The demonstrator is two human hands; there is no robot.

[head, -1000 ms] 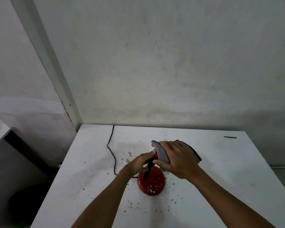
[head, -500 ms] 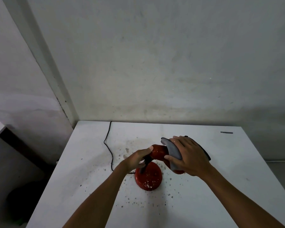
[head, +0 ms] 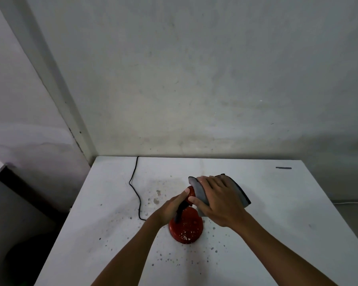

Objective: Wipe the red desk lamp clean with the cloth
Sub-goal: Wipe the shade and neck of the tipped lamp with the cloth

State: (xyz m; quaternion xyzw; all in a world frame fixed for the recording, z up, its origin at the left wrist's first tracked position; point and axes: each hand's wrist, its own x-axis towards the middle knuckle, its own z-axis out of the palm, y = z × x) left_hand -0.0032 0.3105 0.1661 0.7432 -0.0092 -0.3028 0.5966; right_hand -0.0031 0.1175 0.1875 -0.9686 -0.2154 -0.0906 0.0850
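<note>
The red desk lamp point(head: 187, 229) stands on its round, speckled base on the white table point(head: 277, 223). My left hand point(head: 173, 207) grips the black neck just under the red head, thumb resting on the head. A grey cloth point(head: 198, 187) is draped over the lamp head, and my right hand point(head: 217, 201) presses it down from above with fingers wrapped around it. Most of the head is hidden under cloth and hand.
The lamp's black cord point(head: 134, 186) runs from the base to the table's back edge at the wall. Crumbs and stains dot the table around the base. A small dark strip point(head: 283, 168) lies at the back right. The table's left edge drops to a dark floor.
My right hand with the cloth slid back over the lamp head, covering the red that showed half a second ago. My left hand keeps its hold on the neck.
</note>
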